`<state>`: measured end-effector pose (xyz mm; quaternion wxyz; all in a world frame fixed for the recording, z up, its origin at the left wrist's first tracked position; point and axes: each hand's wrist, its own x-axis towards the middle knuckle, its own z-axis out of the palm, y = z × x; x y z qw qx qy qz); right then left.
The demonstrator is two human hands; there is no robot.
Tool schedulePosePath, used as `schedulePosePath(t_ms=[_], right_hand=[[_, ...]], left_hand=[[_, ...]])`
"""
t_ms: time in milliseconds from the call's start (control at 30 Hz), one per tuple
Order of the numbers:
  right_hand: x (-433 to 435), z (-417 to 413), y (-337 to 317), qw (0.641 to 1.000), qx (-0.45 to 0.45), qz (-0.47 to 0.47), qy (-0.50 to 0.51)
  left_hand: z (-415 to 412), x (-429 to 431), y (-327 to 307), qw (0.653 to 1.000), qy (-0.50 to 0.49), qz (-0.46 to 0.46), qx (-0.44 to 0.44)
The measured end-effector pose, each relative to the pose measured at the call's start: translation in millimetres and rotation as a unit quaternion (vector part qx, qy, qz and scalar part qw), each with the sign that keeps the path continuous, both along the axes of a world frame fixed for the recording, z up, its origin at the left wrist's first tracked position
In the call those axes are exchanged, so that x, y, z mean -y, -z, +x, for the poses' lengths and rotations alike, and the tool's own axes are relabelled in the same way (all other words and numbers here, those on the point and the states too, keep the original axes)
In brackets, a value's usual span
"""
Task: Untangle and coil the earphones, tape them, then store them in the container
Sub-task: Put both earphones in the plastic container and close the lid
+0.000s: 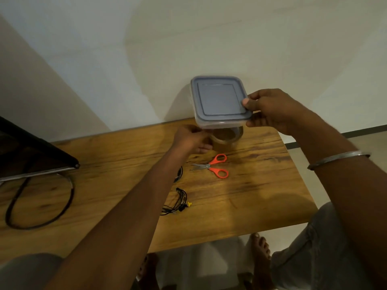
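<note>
A wood-grain bench (251,195) stands against a plain pale wall (188,38) in dim, warm light. At right, light floor (372,147) meets a dark skirting strip (356,131).

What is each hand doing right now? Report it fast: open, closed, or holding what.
Left hand: closed, grip on the tape roll.
Right hand: closed, holding the container by its right edge.
</note>
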<state>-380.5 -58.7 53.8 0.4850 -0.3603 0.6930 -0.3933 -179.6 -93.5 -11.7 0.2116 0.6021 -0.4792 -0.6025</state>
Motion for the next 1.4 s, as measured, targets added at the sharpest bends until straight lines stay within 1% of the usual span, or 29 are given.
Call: schedulePosePath(t_ms=[33, 100, 167, 233, 267, 333, 400, 433, 500, 567, 700, 767, 800, 867, 967, 1067, 1267, 1367, 1400], right_hand=[[1.4, 8.6, 3.0, 1.000, -0.003, -0.006, 0.002], [4.2, 28.5, 11.3, 1.000, -0.013, -0.019, -0.002], [6.5, 53.6, 19.0, 0.999, -0.025, -0.033, -0.012], [10.2, 79.3, 27.2, 0.998, -0.038, -0.056, -0.020], [12.3, 91.0, 31.4, 0.997, -0.041, -0.067, -0.025], [14.5, 107.8, 40.6, 0.995, -0.043, -0.080, -0.039], [13.0, 119.4, 50.9, 0.993, -0.045, -0.082, -0.066], [10.4, 124.0, 56.1, 0.991, -0.052, -0.086, -0.086], [6.5, 129.6, 67.1, 0.982, -0.085, -0.101, -0.133], [3.5, 133.3, 76.8, 0.964, -0.141, -0.115, -0.193], [-2.3, 133.4, 89.1, 0.904, -0.271, -0.165, -0.285], [-5.3, 131.6, 87.0, 0.867, -0.355, -0.177, -0.302], [-5.7, 131.6, 85.5, 0.847, -0.395, -0.184, -0.306], [-6.4, 133.1, 79.4, 0.815, -0.445, -0.191, -0.319], [-9.1, 137.2, 77.8, 0.777, -0.495, -0.187, -0.343], [-12.7, 143.6, 80.9, 0.748, -0.541, -0.186, -0.336], [-12.1, 162.8, 84.1, 0.708, -0.601, -0.194, -0.317], [-10.0, 170.0, 79.6, 0.702, -0.606, -0.186, -0.324], [-9.0, 173.3, 77.3, 0.695, -0.612, -0.180, -0.332]], left_hand=[[6.8, -1.4, -1.7, 1.000, -0.027, -0.002, -0.003], [31.9, -3.0, -6.0, 0.993, -0.114, -0.029, -0.008], [64.4, -4.6, -14.0, 0.980, -0.190, -0.030, -0.060], [94.3, -8.9, -23.5, 0.972, -0.204, -0.018, -0.116], [107.0, -10.9, -27.2, 0.973, -0.194, -0.017, -0.123], [125.5, -12.7, -29.0, 0.977, -0.179, -0.017, -0.115], [139.5, -13.2, -23.8, 0.977, -0.194, -0.019, -0.091], [144.7, -14.0, -18.3, 0.977, -0.199, -0.029, -0.068], [149.8, -13.8, -6.2, 0.980, -0.180, -0.079, 0.012], [152.1, -11.2, 2.2, 0.980, -0.158, -0.104, 0.066], [153.6, -4.7, 0.1, 0.984, -0.130, -0.070, 0.101], [154.2, -6.1, -6.2, 0.989, -0.113, -0.048, 0.084], [153.9, -8.1, -8.7, 0.992, -0.106, -0.029, 0.057], [153.4, -12.3, -10.2, 0.995, -0.100, 0.010, -0.004], [151.9, -16.9, -2.7, 0.994, -0.101, 0.020, -0.044], [149.6, -20.8, 6.6, 0.990, -0.117, 0.029, -0.073], [149.2, -25.9, 23.0, 0.974, -0.170, 0.027, -0.145], [154.6, -24.7, 27.6, 0.968, -0.174, 0.032, -0.176], [155.7, -24.3, 29.2, 0.968, -0.177, 0.030, -0.178]])
